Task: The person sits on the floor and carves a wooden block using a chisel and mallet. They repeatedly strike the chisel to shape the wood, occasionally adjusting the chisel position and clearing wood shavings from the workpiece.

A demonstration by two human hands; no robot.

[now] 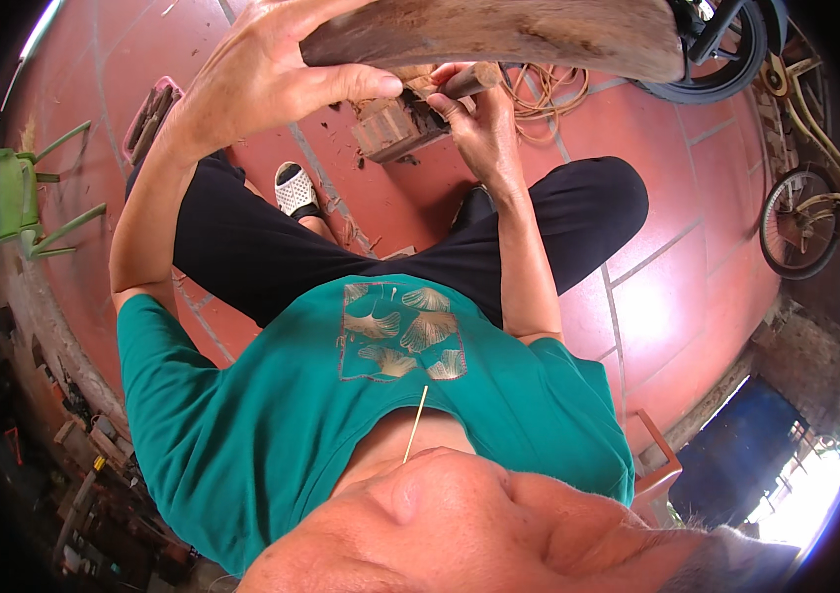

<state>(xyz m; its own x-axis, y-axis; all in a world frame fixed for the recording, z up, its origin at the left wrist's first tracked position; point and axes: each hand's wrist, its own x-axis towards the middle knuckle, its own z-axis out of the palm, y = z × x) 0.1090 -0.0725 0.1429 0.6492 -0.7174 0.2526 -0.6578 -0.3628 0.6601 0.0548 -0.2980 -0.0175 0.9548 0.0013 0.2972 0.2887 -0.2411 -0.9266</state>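
My left hand [262,69] grips the near end of a long, curved brown piece of wood [499,35], held up across the top of the view. My right hand [484,124] is just under that wood, closed around a short round wooden tool handle [469,79]. The tool's working end is hidden behind the wood. Below both hands a reddish brick-like block [390,127] lies on the red tiled floor [657,296] between my knees. I sit in black trousers and a green shirt.
A white sandal [296,188] is on my foot left of the block. A coil of cord [548,94] lies behind my right hand. A green plastic chair [15,198], a pink tray [148,119], a dark tyre [726,59] and a bicycle wheel [800,222] ring the floor.
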